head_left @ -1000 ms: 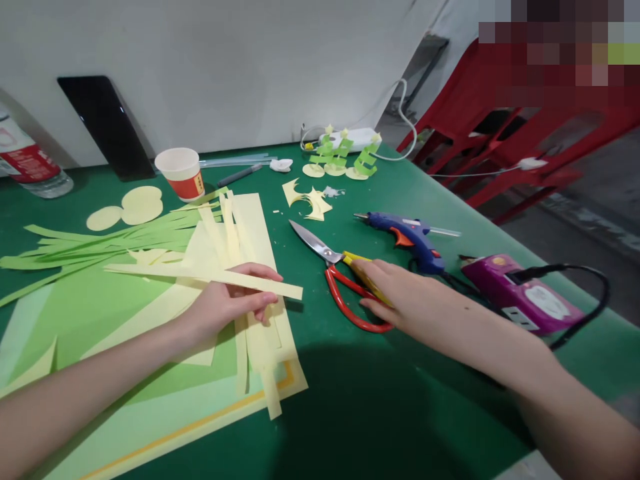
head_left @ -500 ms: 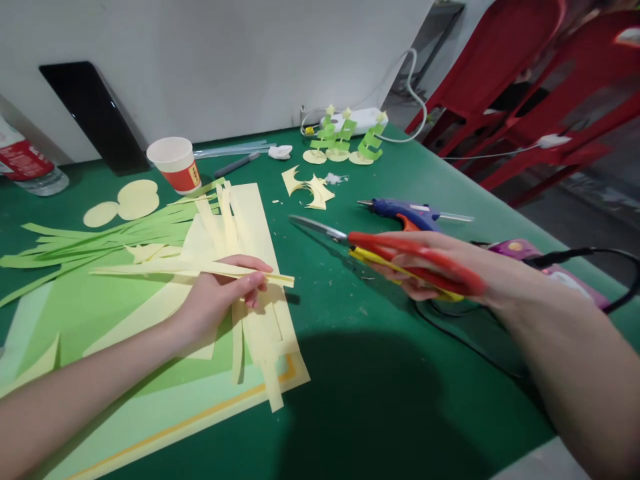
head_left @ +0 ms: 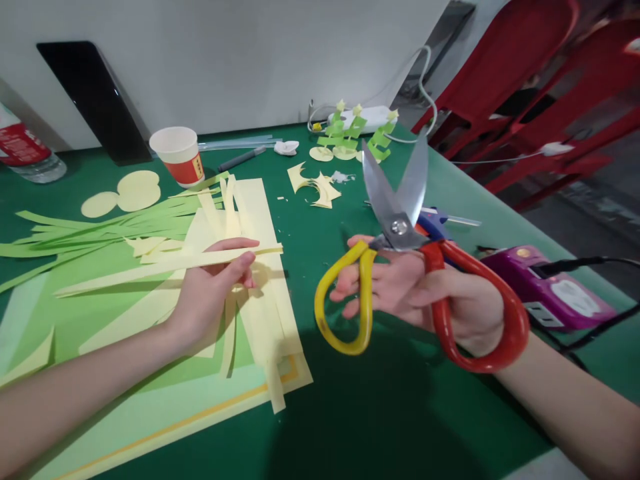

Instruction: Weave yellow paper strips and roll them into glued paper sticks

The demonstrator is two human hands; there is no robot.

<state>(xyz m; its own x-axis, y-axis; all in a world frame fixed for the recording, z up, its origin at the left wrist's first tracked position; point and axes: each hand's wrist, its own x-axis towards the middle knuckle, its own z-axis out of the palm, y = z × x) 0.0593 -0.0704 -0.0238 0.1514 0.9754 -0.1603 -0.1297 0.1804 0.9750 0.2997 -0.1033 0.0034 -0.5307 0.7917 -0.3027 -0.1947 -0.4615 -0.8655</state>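
Note:
Between thumb and fingers, my left hand (head_left: 220,283) pinches a long pale yellow paper strip (head_left: 140,272) above a pile of paper. More yellow strips (head_left: 267,333) lie under and beside that hand, on yellow and green sheets. My right hand (head_left: 410,287), palm up, holds scissors (head_left: 399,228) with one yellow and one red handle. Their blades are spread apart and point away from me. The thumb passes through the red loop, and fingers reach through the yellow one. Behind the scissors, a blue glue gun (head_left: 434,220) is partly hidden.
Green paper strips (head_left: 110,230) and yellow paper discs (head_left: 139,191) lie left. A paper cup (head_left: 179,157), a phone (head_left: 93,100) and a bottle (head_left: 27,150) stand at the back. Small green paper plants (head_left: 337,133) stand near a power strip (head_left: 367,119). A purple box (head_left: 550,287) with cables sits right.
My right hand has turned palm up, and the scissors have swung from pointing left to upright with their blades opened. The left hand's strip has shifted slightly left and tilted.

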